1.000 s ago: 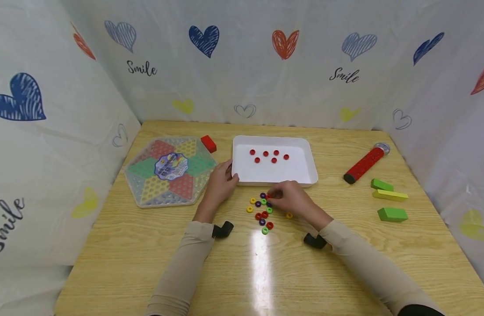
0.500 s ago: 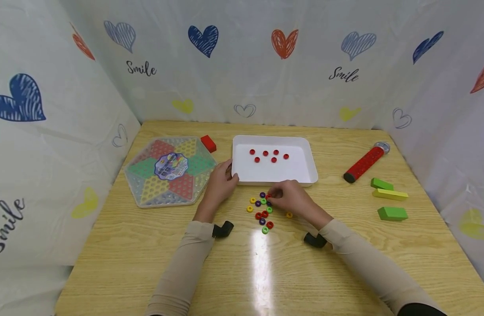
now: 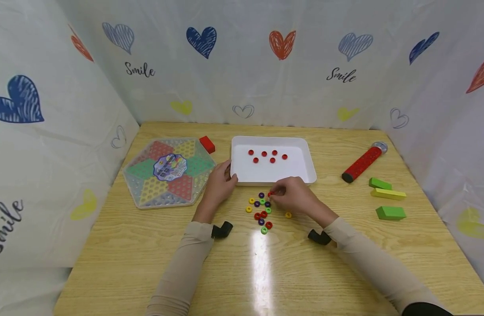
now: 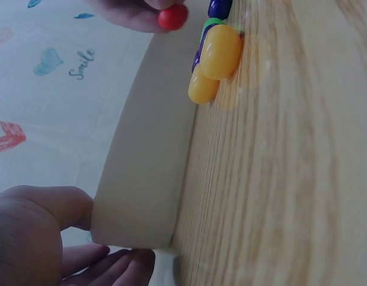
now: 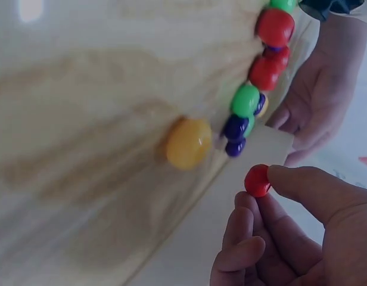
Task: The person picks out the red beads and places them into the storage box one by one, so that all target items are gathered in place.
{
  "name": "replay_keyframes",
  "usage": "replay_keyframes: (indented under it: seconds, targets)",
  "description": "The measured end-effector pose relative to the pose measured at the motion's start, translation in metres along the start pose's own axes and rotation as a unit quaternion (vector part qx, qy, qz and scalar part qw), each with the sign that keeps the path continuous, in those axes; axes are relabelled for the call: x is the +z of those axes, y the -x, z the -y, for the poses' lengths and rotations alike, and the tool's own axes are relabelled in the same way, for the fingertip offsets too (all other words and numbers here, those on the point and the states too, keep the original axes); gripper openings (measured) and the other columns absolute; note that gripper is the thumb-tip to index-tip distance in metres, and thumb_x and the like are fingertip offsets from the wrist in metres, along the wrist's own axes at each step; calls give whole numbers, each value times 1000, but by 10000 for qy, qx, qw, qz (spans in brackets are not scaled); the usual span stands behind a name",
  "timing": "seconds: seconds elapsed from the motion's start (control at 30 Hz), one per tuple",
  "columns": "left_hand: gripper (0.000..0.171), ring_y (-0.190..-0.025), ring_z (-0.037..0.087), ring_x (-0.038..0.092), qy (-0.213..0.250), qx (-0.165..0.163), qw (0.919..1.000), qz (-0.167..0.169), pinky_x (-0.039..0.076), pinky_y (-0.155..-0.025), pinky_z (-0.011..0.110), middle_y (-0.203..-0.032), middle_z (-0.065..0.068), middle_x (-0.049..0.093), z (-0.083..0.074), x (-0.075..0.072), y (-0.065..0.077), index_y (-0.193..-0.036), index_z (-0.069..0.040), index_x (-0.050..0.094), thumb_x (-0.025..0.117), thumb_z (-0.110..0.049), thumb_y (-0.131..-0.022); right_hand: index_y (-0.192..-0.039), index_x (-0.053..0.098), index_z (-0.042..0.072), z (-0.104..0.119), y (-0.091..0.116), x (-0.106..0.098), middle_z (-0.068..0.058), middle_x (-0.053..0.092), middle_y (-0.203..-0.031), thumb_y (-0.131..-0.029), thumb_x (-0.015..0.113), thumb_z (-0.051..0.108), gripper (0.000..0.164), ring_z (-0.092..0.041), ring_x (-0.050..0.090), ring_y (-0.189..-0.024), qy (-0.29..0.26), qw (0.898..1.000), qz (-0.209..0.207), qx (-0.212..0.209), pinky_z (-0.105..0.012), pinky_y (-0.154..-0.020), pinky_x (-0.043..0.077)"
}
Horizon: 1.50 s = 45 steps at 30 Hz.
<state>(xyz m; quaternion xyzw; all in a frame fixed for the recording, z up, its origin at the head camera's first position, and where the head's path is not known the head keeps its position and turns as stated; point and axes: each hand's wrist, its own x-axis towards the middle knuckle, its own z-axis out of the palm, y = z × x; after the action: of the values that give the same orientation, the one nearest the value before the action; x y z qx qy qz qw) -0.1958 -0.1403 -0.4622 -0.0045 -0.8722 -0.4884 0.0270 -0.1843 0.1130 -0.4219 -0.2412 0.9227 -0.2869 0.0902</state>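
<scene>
My right hand (image 3: 294, 196) pinches a red ring-shaped bead (image 5: 257, 180) between thumb and fingertips, lifted off the table in front of the tray. With thumb and fingers about its near left corner, my left hand (image 3: 220, 182) holds the white rectangular tray (image 3: 242, 175). Several red beads (image 3: 264, 153) lie spread inside the tray. Below the tray, a loose group of beads in yellow, purple, green and red lies on the wood; among them are a green bead (image 3: 264, 230) and a yellow bead (image 5: 189, 143) set apart to the right.
A hexagonal Chinese checkers board (image 3: 168, 173) lies left, a red block (image 3: 207, 144) behind it. At right are a red tube (image 3: 362, 164) with a silvery end, two green blocks, one of them nearest me (image 3: 391, 213), and a yellow block (image 3: 388, 194). Printed curtains surround the table.
My right hand has risen slightly and moved a little toward the tray, lifting the red bead from the group. My left hand stays at the tray's corner.
</scene>
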Motion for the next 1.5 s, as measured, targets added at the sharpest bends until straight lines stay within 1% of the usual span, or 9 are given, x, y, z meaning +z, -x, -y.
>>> replay_keyframes:
  seconds: [0.23, 0.37, 0.57, 0.73, 0.9, 1.0, 1.17, 1.33, 1.5]
  targets:
    - [59, -140, 27, 51, -31, -33, 10000, 30, 49, -112, 36, -149, 19, 48, 1, -1, 0, -153, -3, 43, 59, -17, -98, -92, 79, 12, 0, -5, -23, 1, 75, -85, -86, 79, 16, 7, -9, 63, -73, 182, 9996, -131, -164, -27, -67, 55]
    - [59, -140, 28, 51, -5, -5, 10000, 22, 49, -112, 37, -149, 20, 48, 2, -1, 0, -152, -2, 43, 59, -16, -98, -92, 80, 11, -3, -11, -34, -1, 76, -85, -85, 80, 16, 8, -12, 62, -72, 248, 9994, -198, -135, -27, -65, 52]
    - [58, -139, 27, 51, -16, 12, 10000, 18, 49, -111, 36, -148, 19, 49, 2, 0, 0, -152, -2, 43, 59, -17, -98, -94, 80, 10, -12, -27, -50, -3, 76, -87, -87, 79, 20, 12, -17, 60, -74, 241, 9993, -263, 137, -29, -66, 49]
    - [58, -140, 27, 51, 65, 15, 9999, 77, 49, -112, 36, -148, 20, 48, 2, -1, 0, -152, -2, 43, 59, -17, -98, -99, 80, 8, -21, -43, -64, -8, 77, -96, -89, 77, 21, 17, -21, 62, -82, 192, 9985, -311, 400, -31, -68, 51]
    - [58, -140, 26, 50, 78, 22, 9999, 58, 49, -112, 35, -148, 20, 48, 2, -2, 0, -152, -2, 43, 59, -17, -99, -102, 80, 8, -31, -62, -75, -11, 76, -102, -91, 75, 23, 19, -23, 63, -87, 113, 9972, -247, 691, -30, -69, 51]
    - [58, -140, 27, 51, 143, 42, 9999, 60, 49, -111, 35, -148, 20, 48, 2, -1, 0, -152, -1, 43, 59, -17, -99, -103, 80, 7, -37, -73, -79, -13, 76, -105, -91, 75, 23, 21, -24, 64, -89, 90, 9954, -202, 931, -30, -71, 51]
    - [59, -140, 28, 51, 312, 65, 9994, 124, 49, -111, 36, -150, 21, 46, 2, -1, -1, -152, 0, 42, 59, -14, -98, -106, 79, 6, -44, -86, -82, -14, 75, -110, -92, 74, 23, 22, -26, 64, -95, 145, 9909, -162, 1326, -34, -75, 53]
    - [59, -140, 28, 51, 322, 33, 9994, 96, 49, -111, 37, -150, 21, 47, 2, -2, -2, -152, 0, 43, 60, -14, -98, -104, 80, 6, -50, -97, -82, -15, 75, -110, -91, 74, 23, 22, -27, 64, -97, 248, 9894, -236, 1410, -38, -78, 53]
    - [59, -139, 29, 51, 329, 45, 9994, 92, 50, -111, 37, -149, 21, 47, 4, -2, -1, -152, -1, 42, 59, -14, -98, -103, 80, 5, -55, -106, -80, -15, 74, -110, -90, 75, 22, 22, -27, 62, -96, 302, 9874, -250, 1532, -38, -78, 52]
